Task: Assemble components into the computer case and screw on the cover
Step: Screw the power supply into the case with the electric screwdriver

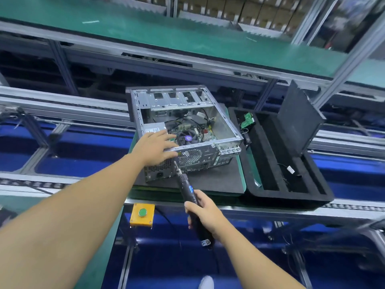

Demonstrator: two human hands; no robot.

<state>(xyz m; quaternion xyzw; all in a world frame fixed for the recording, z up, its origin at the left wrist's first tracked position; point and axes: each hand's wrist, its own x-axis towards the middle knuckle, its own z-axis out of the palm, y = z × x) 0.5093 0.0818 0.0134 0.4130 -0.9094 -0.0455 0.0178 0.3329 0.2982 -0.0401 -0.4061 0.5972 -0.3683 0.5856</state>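
The computer case (pixel 208 155) lies on its side with the open face up, on a dark foam mat (pixel 210 181) at the middle of the assembly line. No cover is on it. Inside it show a silver power supply (pixel 153 128), a CPU cooler fan (pixel 188 138) with a purple centre, and loose cables. A bare drive cage (pixel 179 99) sits at the far end.

The left hand (pixel 155 148) lies flat on the near top corner of the case, where the rear wall meets the power supply. Its fingers (pixel 166 135) are straight and slightly spread, pressing on the metal and gripping nothing.

The right hand (pixel 205 213) is wrapped round the black barrel of an electric screwdriver (pixel 188 190), with the fingers (pixel 190 206) curled tight and the thumb along the top. The tool slants up and to the left, and its bit reaches the rear panel just below the left hand. The blur hides whether the tip sits on a screw.

Just beside the case on the right is a black foam tray (pixel 291 198) with long compartments. It holds a small green circuit board (pixel 248 119) at its far end and a thin cable with a white connector (pixel 290 169). A dark flat panel (pixel 298 119), possibly the case cover, stands tilted against the tray's right side. A yellow box with a green push button (pixel 142 212) is fixed to the near rail.
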